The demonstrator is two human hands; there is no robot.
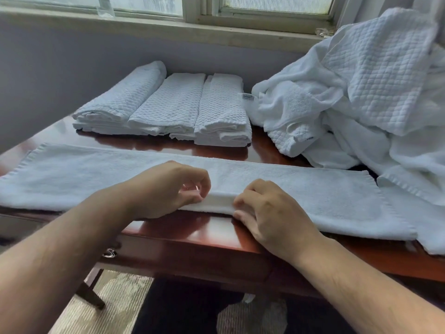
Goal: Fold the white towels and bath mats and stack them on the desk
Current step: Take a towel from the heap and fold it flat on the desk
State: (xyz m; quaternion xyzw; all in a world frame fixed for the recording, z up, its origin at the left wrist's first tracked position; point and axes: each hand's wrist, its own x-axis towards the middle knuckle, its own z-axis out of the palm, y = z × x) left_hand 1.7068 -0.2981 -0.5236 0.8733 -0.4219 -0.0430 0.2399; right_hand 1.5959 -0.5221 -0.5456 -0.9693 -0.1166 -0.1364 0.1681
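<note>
Current piece: long white terry towel, already folded lengthwise into a narrow strip. It lies flat along the near edge of the glossy red-brown wooden desk and runs toward both desk ends.

Left hand and right hand sit close together at the strip's middle, at the desk's near edge. Both are clamped on the towel's near folded edge. Left pinches it between thumb and curled fingertips; right has curled fingers on top, thumb tucked under. The edge looks several layers thick there.

Progress, my read: partway.
- Done: three folded white stacks side by side at the desk's far side, close to the wall, each more than one piece high.
- Left: cross-folds on the strip, then stacking it. Also the big unfolded heap of white linen at the desk's right end. Can't tell the piece count in the heap.

Materials:
- Strip: fuzzy looped terry, limp, with a hemmed short end.
- Stack tops: diamond-waffle weave with crisp edges; smoother layers below.
- Heap: quilted-grid mat fabric mixed with plain terry, one sewn label showing.
- Desk top: polished, mirrors the stacks, probably slippery under cloth.

Around the desk: pale grey wall behind and a worn window sill above it. A metal drawer pull sits on the desk's front, with patterned carpet below.
</note>
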